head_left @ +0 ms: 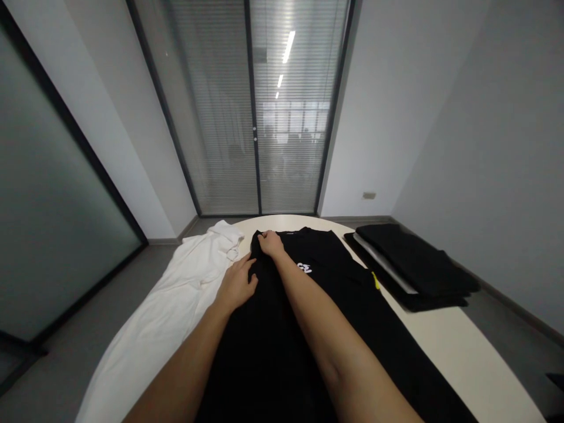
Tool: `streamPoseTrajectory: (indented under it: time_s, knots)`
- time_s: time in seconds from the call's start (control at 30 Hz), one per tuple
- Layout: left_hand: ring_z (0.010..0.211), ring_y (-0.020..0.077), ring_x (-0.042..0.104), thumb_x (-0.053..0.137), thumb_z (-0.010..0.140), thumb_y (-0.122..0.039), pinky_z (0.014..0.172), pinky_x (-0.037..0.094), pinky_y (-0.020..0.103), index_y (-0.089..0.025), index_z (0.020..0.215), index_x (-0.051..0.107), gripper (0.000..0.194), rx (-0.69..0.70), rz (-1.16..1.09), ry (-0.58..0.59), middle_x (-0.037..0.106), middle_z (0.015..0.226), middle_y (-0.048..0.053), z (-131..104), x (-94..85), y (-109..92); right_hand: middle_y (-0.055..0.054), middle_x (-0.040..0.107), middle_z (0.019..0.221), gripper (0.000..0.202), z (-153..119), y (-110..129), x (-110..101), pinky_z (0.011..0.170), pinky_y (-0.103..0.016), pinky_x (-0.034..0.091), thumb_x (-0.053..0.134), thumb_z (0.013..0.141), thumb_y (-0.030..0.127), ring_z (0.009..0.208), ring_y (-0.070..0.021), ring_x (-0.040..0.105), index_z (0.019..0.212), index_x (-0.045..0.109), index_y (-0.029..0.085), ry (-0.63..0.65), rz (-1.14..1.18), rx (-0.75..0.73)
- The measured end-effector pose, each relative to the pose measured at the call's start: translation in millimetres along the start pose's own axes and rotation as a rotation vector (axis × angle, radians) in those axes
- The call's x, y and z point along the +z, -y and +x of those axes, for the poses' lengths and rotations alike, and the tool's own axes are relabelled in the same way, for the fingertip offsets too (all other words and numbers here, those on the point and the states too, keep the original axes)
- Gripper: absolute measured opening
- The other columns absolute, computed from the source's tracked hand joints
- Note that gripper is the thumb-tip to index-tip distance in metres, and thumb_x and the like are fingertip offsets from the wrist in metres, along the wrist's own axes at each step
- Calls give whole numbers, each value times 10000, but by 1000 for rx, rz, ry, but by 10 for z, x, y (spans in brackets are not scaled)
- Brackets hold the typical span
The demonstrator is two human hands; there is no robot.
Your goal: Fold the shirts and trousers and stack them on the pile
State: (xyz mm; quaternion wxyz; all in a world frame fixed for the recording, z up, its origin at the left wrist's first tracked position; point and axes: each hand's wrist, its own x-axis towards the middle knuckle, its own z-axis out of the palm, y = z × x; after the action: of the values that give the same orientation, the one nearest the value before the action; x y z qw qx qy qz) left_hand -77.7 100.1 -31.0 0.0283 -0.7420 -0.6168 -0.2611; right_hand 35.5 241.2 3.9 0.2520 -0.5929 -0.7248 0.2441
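Here, seen from above and behind: two bare forearms reaching forward over a pale round table (445,341). Spread lengthwise down the middle, a black T-shirt (273,346) with a small white print (304,268) near its far end and a yellow tag (375,281) at its right edge. Left hand (237,283) lying flat on the shirt's left edge, fingers loosely extended and close together, gripping nothing. Right hand (269,242) farther out, fingers curled and pinching a fold of the black fabric at the shirt's far left corner. Just beside, to the left, a white garment (176,299) draped off the table edge. Well apart on the right, a stack of folded black clothes (414,264).
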Motion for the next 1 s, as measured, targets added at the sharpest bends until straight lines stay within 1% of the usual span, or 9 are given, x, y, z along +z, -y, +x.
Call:
streamPoseTrajectory:
  time_s: [0.07, 0.13, 0.23, 0.3, 0.43, 0.53, 0.6, 0.8, 1.0]
  knots:
    - [1254, 287, 542, 534, 865, -221, 1104, 428, 442, -135, 1283, 612, 434, -51, -14, -24, 584, 1379, 128, 10, 14, 27, -107, 724, 1075, 358, 77, 14, 18, 862, -302, 499, 384, 1008, 320, 949, -182, 680, 1252, 596, 165, 10, 39, -53]
    - [1211, 292, 560, 544, 863, -231, 1088, 436, 440, -123, 1288, 602, 443, -104, -20, -51, 635, 1295, 133, 21, 24, 62, -88, 703, 1168, 430, 108, 33, 28, 878, -262, 492, 342, 1022, 266, 970, -133, 670, 1435, 422, 174, 28, 63, -124]
    - [1197, 290, 563, 551, 863, -247, 1083, 429, 429, -119, 1319, 573, 473, -163, -3, -70, 645, 1268, 138, 29, 28, 96, -90, 619, 1349, 561, 52, 29, 42, 979, -256, 447, 415, 990, 202, 1147, -114, 612, 1529, 263, 202, 69, 52, -221]
    - [1235, 305, 536, 546, 889, -306, 1085, 416, 438, -126, 1332, 567, 479, -173, 41, -51, 606, 1331, 152, 22, 23, 88, -89, 551, 1438, 578, -43, -10, 50, 1052, -304, 406, 444, 981, 219, 1268, -145, 543, 1534, 277, 232, 97, 1, -272]
    - [1312, 348, 467, 501, 935, -459, 1093, 380, 465, -125, 1410, 499, 581, -162, 144, 21, 506, 1459, 172, -17, 20, 26, -79, 469, 1516, 479, -288, -125, 47, 1174, -489, 239, 474, 983, 385, 1410, -264, 394, 1445, 468, 260, 161, -134, -315]
    - [1310, 342, 467, 437, 971, -432, 1103, 362, 446, -81, 1418, 480, 570, -164, 208, 27, 508, 1448, 196, -43, 29, 4, -92, 386, 1571, 497, -470, -186, 5, 1204, -512, 116, 379, 1017, 427, 1464, -279, 281, 1460, 464, 219, 43, -256, -327]
    - [1292, 335, 481, 399, 988, -389, 1101, 362, 434, -50, 1384, 511, 533, -169, 244, 19, 524, 1418, 214, -47, 28, 14, -98, 392, 1566, 517, -581, -219, -55, 1197, -504, 136, 302, 1034, 442, 1454, -281, 291, 1468, 457, 207, -56, -357, -317]
    - [1146, 335, 569, 389, 978, -303, 965, 466, 442, -127, 1172, 687, 397, -245, 269, 4, 639, 1211, 184, 0, -84, 27, -133, 428, 1533, 570, -811, -486, -461, 1151, -562, 198, 289, 1020, 509, 1417, -342, 318, 1456, 465, 186, -112, -467, -171]
    - [950, 292, 681, 446, 952, -293, 846, 501, 394, -197, 1069, 695, 291, -336, 208, 44, 730, 999, 105, 16, -195, -24, -180, 429, 1507, 526, -790, -1157, -1066, 1112, -484, 286, 245, 1029, 389, 1385, -321, 362, 1463, 430, 158, -158, -518, 68]
